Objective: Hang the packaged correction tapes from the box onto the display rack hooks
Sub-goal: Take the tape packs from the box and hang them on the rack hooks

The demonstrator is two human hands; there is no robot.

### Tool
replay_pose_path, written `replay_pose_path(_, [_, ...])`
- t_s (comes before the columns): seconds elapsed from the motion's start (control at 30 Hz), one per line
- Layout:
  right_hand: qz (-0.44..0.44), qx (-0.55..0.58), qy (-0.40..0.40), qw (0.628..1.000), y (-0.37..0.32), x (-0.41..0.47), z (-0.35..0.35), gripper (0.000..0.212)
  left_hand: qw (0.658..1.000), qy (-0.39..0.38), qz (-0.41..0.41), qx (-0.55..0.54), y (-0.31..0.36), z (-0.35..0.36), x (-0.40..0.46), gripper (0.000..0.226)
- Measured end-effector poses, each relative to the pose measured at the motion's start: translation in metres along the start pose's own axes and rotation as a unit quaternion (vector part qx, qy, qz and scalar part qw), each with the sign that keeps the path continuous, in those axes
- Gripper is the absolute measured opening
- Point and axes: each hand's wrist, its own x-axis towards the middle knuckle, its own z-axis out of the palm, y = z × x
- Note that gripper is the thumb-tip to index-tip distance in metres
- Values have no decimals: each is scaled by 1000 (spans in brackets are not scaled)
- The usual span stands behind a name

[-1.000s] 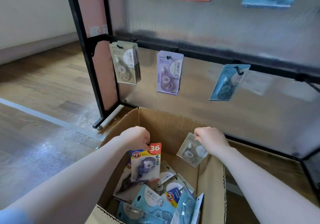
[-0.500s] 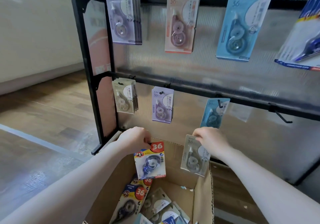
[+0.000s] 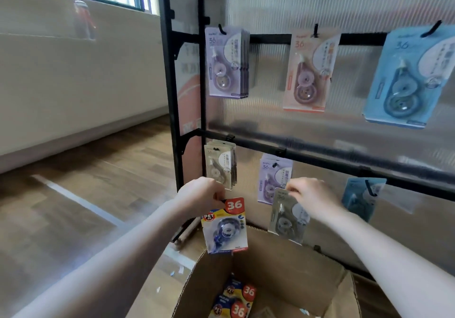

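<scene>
Left hand: the left hand point(image 3: 202, 194) is pinching the top edge of a yellow, blue and red carded correction tape with a red "36" corner point(image 3: 224, 226), which is hanging below the fingers, above the box's far rim.
Right hand: the right hand point(image 3: 311, 195) is gripping the top of a grey carded correction tape point(image 3: 286, 216) by its upper corner; the fingertips are hiding behind the card.
Box: the open brown cardboard box point(image 3: 283, 263) is sitting below both hands, its near side cut off by the frame; two more yellow and red "36" packs point(image 3: 236, 298) are lying inside, partly cropped.
Rack: the black metal display rack with a ribbed translucent back panel point(image 3: 320, 145) is standing beyond the hands.
Lower row: a beige pack stack point(image 3: 220, 165) is hanging just above the left hand; a lilac pack point(image 3: 273, 177) is partly covered by the right hand and grey card; a blue pack point(image 3: 362, 197) is hanging right of the right hand, blurred.
Upper row: lilac point(image 3: 226, 64), pink point(image 3: 310, 71) and blue point(image 3: 408, 76) packs are hanging well above the hands; print is too blurred to read.
</scene>
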Motion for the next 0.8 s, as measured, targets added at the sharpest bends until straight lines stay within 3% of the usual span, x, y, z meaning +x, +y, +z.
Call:
replay_pose_path(0.33, [-53,35,19,998,-74,69,8,11,999,44,-22,-1,-64,-37,-3,15])
replay_pose_path(0.8, [-87,24,38,995,-123,107,50,13,999,34,-25,-14,-109,-26,14,11])
